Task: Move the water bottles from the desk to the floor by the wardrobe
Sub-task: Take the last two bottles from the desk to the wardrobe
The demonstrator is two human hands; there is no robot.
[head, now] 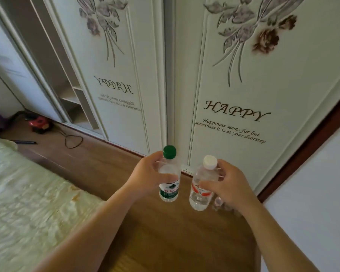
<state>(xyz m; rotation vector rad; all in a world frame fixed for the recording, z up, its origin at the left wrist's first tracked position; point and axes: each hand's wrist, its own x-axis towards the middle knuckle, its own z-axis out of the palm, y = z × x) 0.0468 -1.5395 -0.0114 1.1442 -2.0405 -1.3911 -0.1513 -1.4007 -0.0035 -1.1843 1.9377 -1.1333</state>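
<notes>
Wardrobe doors [234,85] behind, left hand [147,173] grips green-capped bottle [169,191], right hand [230,185] grips white-capped bottle [199,197], both necks partly covered.

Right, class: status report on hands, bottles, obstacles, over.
Left grip holds green-capped clear plastic bottle. Right grip holds white-capped clear plastic bottle. Both over wooden floor, near white wardrobe.

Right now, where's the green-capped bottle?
Head view, centre: the left hand grips the green-capped bottle, just left of the white-capped bottle, in front of the wardrobe doors.
</notes>
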